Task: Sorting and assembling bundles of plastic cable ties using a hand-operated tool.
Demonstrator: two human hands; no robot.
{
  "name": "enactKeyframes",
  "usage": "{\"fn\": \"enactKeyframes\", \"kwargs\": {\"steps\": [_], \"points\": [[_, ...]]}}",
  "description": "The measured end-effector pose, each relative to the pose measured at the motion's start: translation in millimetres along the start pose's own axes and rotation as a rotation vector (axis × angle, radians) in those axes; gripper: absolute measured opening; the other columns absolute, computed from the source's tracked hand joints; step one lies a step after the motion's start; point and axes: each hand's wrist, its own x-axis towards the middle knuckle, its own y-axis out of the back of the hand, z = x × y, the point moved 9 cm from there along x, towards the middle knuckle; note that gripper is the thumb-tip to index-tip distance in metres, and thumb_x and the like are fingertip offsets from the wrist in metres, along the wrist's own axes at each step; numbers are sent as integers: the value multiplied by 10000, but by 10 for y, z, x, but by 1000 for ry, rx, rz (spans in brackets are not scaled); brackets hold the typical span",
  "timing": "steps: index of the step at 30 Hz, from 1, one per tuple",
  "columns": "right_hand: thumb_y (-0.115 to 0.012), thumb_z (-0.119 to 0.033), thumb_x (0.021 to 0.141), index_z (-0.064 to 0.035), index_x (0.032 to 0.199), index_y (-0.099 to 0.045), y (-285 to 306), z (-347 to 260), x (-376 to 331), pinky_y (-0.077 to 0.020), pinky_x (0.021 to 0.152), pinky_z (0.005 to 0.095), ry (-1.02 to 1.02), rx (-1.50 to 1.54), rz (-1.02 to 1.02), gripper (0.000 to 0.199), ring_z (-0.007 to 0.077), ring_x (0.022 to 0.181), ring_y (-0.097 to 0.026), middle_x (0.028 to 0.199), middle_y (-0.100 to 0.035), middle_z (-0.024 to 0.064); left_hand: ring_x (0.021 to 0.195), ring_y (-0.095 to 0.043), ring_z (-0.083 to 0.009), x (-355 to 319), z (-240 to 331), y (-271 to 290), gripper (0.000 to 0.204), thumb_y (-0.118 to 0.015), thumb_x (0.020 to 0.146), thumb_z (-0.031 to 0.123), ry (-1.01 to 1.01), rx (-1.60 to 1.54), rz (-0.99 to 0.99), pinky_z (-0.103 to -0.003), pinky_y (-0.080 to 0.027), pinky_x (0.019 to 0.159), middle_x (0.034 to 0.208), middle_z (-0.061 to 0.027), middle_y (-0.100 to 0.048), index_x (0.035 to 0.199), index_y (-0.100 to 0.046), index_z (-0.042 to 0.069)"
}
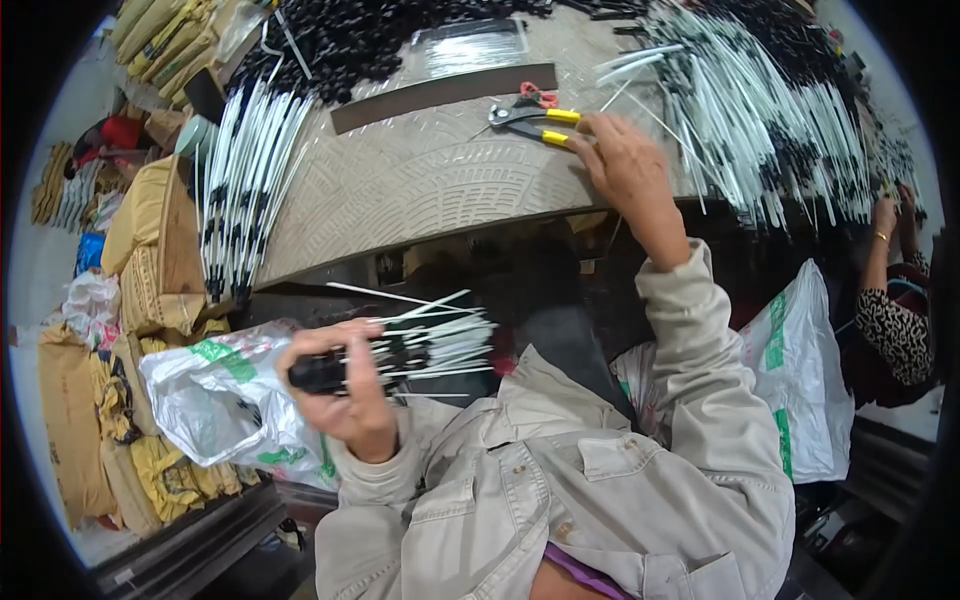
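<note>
Leftmost: one sheaf of white rods point(255, 160) with black fittings, on the table point(430, 185), seemingly sorted. Left hand point(350, 415): clamped around black ends of a bundle point(460, 343), white stems pointing right; gathered, apparently. Pliers point(525, 122): lying open. Right hand point(635, 170): fingertips at their handles, closure unclear. Rightmost: large rod heap point(765, 125), presumably outstanding.

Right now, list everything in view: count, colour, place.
Table: 1, greyish, top centre
Pliers: 1, yellow handles, on table
Red item: 1, red, beyond pliers
Flat strip: 1, dark brown, on table
Clear packet: 1, transparent, beyond strip
Rod piles: 2, white/black, table's left and right
Small parts: uncounted, black, far tabletop
Bags: at least 2, white/green, either side
Brown packaging: several, left
Co-worker: 1, patterned sleeve, right
Rod bundle: 1, white/black, held
Left hand: 1, bare, around bundle
Right hand: 1, bare, at pliers' handles
</note>
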Motion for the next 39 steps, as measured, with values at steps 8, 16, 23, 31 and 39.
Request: {"fn": "enactKeyframes", "kwargs": {"steps": [8,16,23,31,39], "points": [[-653,-362,761,-69,789,-546,-132,-282,68,-352,787,394,221,-242,-80,314,261,855,-525,886,-575,63,764,-592,-185,-169,-148,-86,270,-545,766,-125,53,252,-396,-287,-477,722,831,-132,-560,963,-408,-1],[-635,-190,794,-31,792,-505,-184,-521,-53,-422,662,345,347,-160,53,206,283,778,-534,870,-557,126,750,-584,-170,-148,-242,-220,257,-570,759,-102,127,211,-470,-267,-467,705,817,-124,-560,945,-419,-8],[-720,-25,660,-30,899,-595,-7,-1520,-488,-452,678,319,516,316,-234,269,225,752,-542,981,-520,107,717,-558,-147,-31,-337,-37,252,-573,761,-87,145,166,-437,-253,-453,681,822,-113,-545,942,-419,-4],[-703,-224,710,-195,934,-532,91,-2050,-588,-230,1033,502,946,-401,418,283,116,1033,-506,1136,-457,-43,585,-539,-215,50,-256,45,297,-600,713,-73,61,202,-386,-284,-423,541,748,-128,-520,949,-432,-7],[-678,-167,767,-225,1059,-652,32,-2111,-785,-275,1000,419,881,-489,417,299,108,958,-481,1031,-419,-20,601,-543,-253,-25,-228,164,309,-594,713,-68,89,197,-333,-302,-431,549,763,-141,-522,968,-430,-8]]}}
